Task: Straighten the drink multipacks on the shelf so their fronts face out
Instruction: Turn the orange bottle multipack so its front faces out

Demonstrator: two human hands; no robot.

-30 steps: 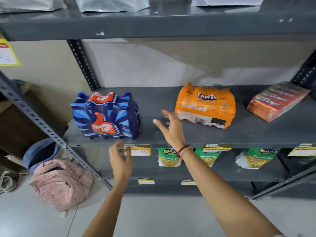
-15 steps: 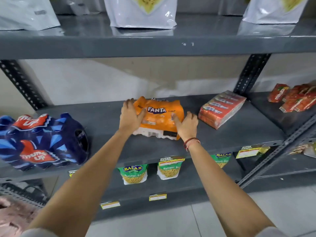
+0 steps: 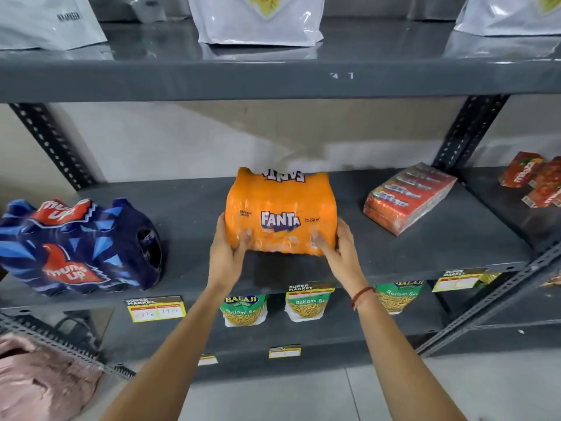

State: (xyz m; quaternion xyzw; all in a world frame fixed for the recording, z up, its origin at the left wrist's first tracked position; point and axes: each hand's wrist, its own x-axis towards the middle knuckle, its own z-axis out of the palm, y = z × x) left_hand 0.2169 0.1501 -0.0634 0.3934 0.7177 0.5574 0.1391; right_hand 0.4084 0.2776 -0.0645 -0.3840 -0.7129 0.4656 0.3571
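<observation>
Grey painted steel shelf (image 3: 394, 253) against a pale wall, slotted uprights at each side. Between the left hand (image 3: 226, 255) and right hand (image 3: 341, 253), both clasped on its lower corners: glossy orange shrink-wrapped Fanta multipack (image 3: 280, 212), lumpy with bottle shoulders, upright mid-shelf, logo facing out. Left of the left hand, well apart: crinkled blue Thums Up multipack (image 3: 76, 247) at the shelf edge. Right of the right hand: flat red film-wrapped pack (image 3: 408, 197), angled. Below the wrists: green snack pouches (image 3: 244, 309).
</observation>
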